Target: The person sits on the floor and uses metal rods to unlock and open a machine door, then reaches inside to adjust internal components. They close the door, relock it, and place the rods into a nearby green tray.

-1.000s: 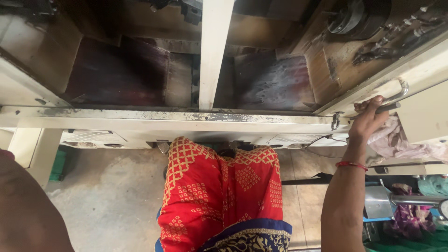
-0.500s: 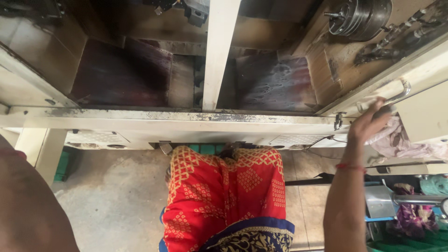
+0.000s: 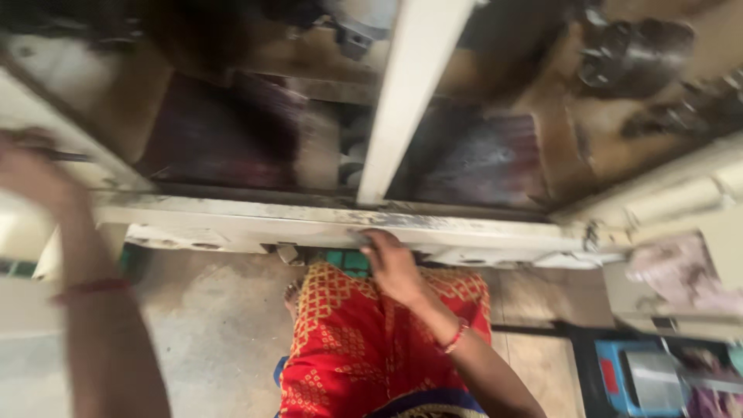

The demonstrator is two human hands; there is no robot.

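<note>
1. The right hand (image 3: pixel 393 265) rests on the front rail (image 3: pixel 495 232) of a pale machine frame, near its middle. The fingers are bent and lie against the rail's lower edge. The blur hides whether they grip it or only press on it.
2. The left hand (image 3: pixel 31 174) is raised at the far left, by the frame's left edge. It is badly smeared. A thin dark rod (image 3: pixel 66 156) seems to stick out of it, but I cannot tell how far the hand is open or closed.
3. Both wrists carry a red band (image 3: pixel 87 288).
4. A white beam (image 3: pixel 406 93) runs from the rail up and away, between two dark, worn panels (image 3: pixel 224 131) set deeper in the frame.
5. Under the rail, red patterned cloth (image 3: pixel 364 348) covers the person's lap, with a bare foot (image 3: pixel 292 298) just beside it on the grey floor (image 3: pixel 209 333).
6. At right, a crumpled pale rag (image 3: pixel 673 271) lies on the frame's corner. Below it stands a blue box (image 3: pixel 619 375).
</note>
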